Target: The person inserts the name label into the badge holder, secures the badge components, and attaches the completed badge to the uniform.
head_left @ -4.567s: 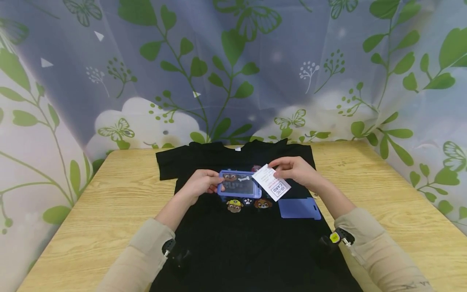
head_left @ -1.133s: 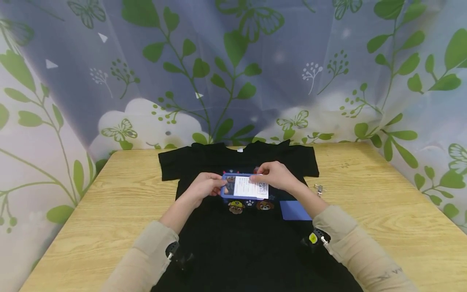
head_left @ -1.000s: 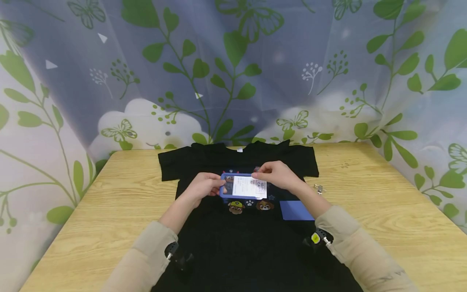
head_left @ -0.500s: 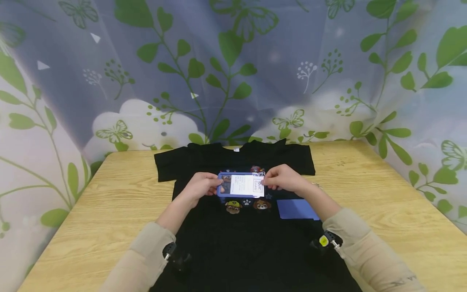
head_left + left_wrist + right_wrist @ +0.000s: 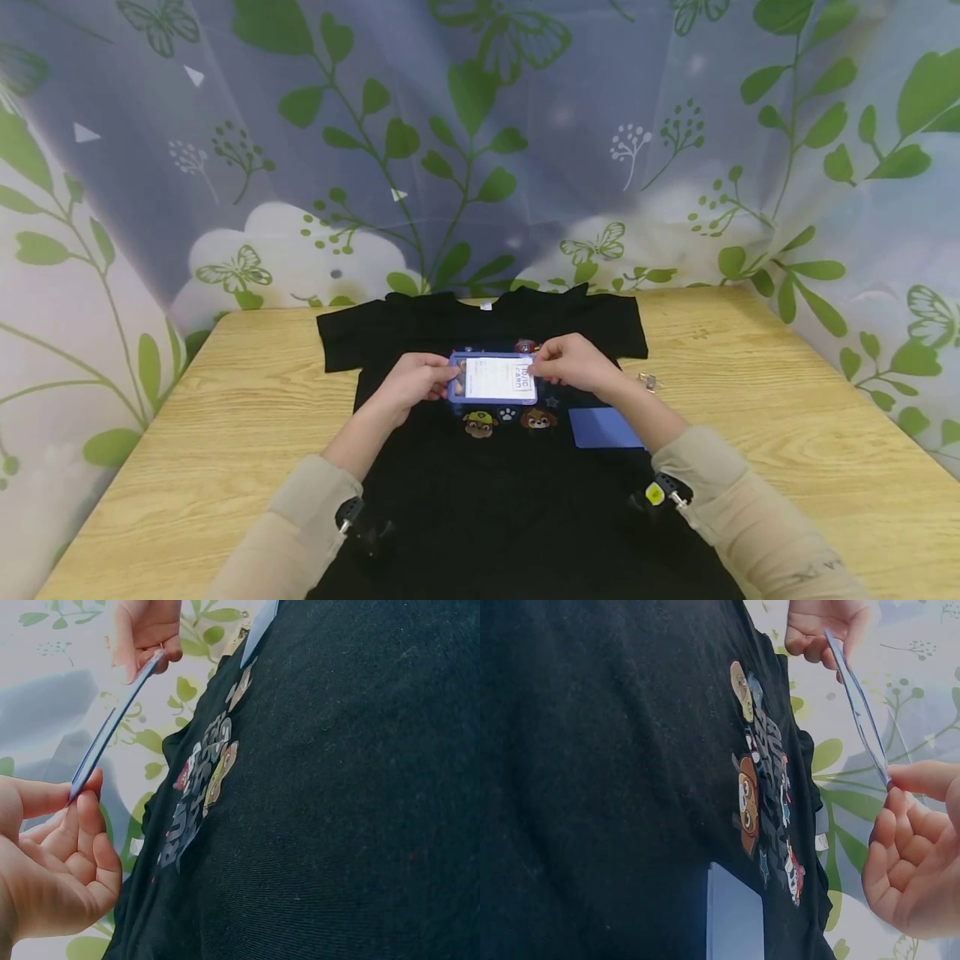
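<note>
My left hand [image 5: 417, 382] pinches the left end of a blue card holder frame [image 5: 454, 397], held level above a black T-shirt [image 5: 480, 517]. Inside the frame sits a white paper card [image 5: 491, 378] printed "ID/IC CARD", covering most of its window. At the opposite end, my right hand [image 5: 573, 364] pinches the right edge, thumb and forefinger at the card's printed end. Seen edge-on in the left wrist view, the card holder [image 5: 105, 735] spans between both hands. The right wrist view shows the right thumb and finger [image 5: 922, 780] on its near end.
A flat blue cover piece [image 5: 603, 427] lies on the shirt's right side, partly behind the right forearm. A small metal clip [image 5: 648, 382] rests on the wooden table [image 5: 810, 417] beyond the right wrist. Cartoon dog prints [image 5: 480, 423] decorate the shirt. A leaf-patterned curtain [image 5: 480, 167] closes off the back.
The white card, earlier held apart in the right hand, has gone onto the frame and slid left into it. The right hand has followed it leftward; the left hand keeps its hold.
</note>
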`<state>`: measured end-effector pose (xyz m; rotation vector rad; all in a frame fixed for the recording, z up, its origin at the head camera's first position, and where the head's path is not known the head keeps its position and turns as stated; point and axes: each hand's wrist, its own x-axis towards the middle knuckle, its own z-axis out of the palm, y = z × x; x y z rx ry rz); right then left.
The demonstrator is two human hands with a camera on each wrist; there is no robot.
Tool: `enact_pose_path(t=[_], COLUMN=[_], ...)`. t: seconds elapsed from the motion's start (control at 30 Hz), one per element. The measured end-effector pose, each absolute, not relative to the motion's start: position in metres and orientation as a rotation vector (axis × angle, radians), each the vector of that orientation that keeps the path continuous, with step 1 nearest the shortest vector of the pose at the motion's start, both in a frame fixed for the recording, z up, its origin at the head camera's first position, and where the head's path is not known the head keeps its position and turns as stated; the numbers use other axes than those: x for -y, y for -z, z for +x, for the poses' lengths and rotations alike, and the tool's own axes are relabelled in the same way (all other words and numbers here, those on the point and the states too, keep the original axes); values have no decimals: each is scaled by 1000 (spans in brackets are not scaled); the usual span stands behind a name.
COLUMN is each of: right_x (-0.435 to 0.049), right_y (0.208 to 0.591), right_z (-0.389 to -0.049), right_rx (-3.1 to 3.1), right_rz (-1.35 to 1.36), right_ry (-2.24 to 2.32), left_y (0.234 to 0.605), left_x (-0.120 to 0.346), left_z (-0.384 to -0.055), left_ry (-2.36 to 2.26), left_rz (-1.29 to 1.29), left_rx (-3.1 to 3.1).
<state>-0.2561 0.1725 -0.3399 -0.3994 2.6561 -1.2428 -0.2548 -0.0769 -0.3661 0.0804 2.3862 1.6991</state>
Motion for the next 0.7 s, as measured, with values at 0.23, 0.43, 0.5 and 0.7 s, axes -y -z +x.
enact_pose_path(t=[0.23,0.43,0.5,0.7], right_x=[-169,-168,-167,-163], right_y=[344,347,348,350], right_z=[-257,-258,-259,-258], right_rx=[-2744,-2804,-2805,-2724], right_rz=[-367,-298,-283,-271], right_ry=[1187,1129,1127,1192], left_y=[367,368,368,369], left_x=[76,76,76,75], left_z=[-255,-255,-255,-254], left_ry=[-1718,-1725,-1733,-1740], left_rz=[94,78,74,79], left_rx=[-2370,-2366,-2359,-2343])
